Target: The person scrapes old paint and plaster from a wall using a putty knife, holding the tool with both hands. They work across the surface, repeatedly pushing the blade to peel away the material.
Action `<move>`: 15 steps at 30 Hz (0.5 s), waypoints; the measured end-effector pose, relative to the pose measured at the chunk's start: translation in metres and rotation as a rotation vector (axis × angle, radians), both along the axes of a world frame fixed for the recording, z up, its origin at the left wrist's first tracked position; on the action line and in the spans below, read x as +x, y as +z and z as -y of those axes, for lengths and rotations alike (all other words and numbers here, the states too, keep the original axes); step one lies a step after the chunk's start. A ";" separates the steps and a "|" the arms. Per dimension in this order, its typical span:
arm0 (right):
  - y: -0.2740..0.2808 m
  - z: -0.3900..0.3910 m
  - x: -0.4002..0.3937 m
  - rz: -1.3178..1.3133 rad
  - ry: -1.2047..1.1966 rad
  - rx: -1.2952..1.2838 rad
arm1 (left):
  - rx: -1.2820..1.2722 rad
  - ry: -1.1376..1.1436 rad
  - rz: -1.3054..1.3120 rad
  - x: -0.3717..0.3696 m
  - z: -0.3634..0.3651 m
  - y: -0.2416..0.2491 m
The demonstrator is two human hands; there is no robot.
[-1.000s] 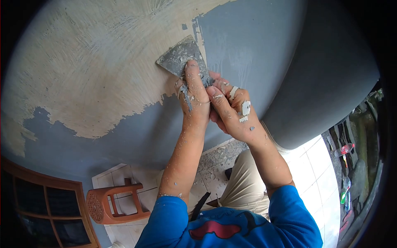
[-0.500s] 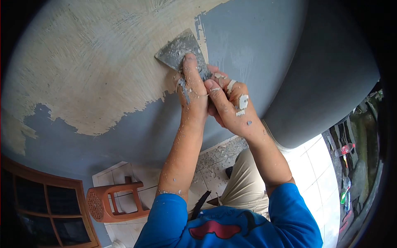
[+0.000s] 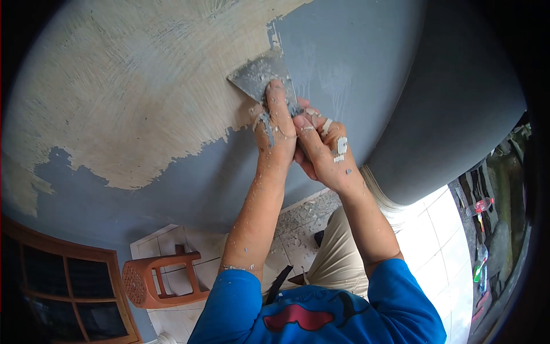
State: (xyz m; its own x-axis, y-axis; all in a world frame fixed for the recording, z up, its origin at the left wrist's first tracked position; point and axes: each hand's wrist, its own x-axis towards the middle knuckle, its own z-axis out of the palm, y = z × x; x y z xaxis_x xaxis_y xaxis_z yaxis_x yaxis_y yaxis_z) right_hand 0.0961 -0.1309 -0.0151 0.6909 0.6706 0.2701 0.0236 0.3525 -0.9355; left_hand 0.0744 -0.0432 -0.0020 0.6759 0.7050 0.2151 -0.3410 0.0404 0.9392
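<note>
A metal scraper (image 3: 259,74) with a wide, paint-flecked blade lies pressed against a blue-grey wall (image 3: 349,57), at the border between remaining paint and a large scraped beige patch (image 3: 132,97). My left hand (image 3: 276,133) presses its fingers along the blade's lower part. My right hand (image 3: 322,152), dotted with paint chips, wraps around the handle just below and right of the left hand. The handle itself is hidden by both hands.
An orange plastic stool (image 3: 157,281) stands on the white tiled floor (image 3: 441,229) at lower left. A dark wooden window frame (image 3: 63,286) fills the bottom left corner. Paint flakes litter the tiles by the wall. Bottles and clutter (image 3: 481,229) lie at far right.
Both hands and the scraper have shifted a little to the right along the paint edge, after a slight upward push half a second ago. The grip is unchanged.
</note>
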 end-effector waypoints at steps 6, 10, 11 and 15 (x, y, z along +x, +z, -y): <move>0.012 0.009 0.006 0.140 0.049 -0.018 | 0.000 -0.008 0.013 -0.001 0.002 0.008; -0.004 0.005 0.007 0.174 0.018 -0.011 | -0.030 0.025 -0.012 -0.002 0.005 -0.005; 0.000 0.004 0.006 0.136 0.013 -0.009 | -0.024 0.016 -0.010 0.001 0.003 0.000; 0.038 0.005 0.014 0.015 0.058 -0.008 | 0.074 0.023 -0.012 0.007 0.000 0.038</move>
State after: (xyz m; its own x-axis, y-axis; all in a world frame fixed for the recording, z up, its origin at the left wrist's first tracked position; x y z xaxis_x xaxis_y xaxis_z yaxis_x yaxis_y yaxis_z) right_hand 0.1099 -0.1355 0.0226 0.6466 0.7116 0.2749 0.0176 0.3463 -0.9379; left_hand 0.0818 -0.0431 0.0360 0.6625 0.7027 0.2595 -0.3299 -0.0374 0.9433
